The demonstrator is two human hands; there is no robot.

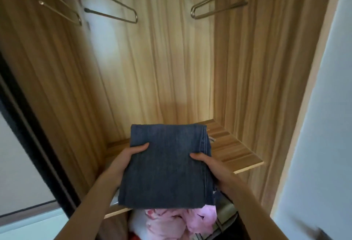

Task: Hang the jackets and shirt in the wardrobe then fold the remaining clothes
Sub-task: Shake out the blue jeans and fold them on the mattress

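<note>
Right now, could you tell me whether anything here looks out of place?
The folded jeans sit square between the left hand and right hand. Only the pink clothes below the shelf stand out: crumpled in a heap, unfolded.

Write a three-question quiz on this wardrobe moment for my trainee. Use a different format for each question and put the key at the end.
1. True or false: the metal hangers in view carry jackets.
2. How many hands grip the folded jeans? A) none B) two C) one
3. Fill in: the clothes heaped below the wooden shelf are mostly ___ in colour.

Key
1. False: every hanger in view is bare.
2. B: the left hand and the right hand each hold a side, with the thumbs on top.
3. Pink.
</note>
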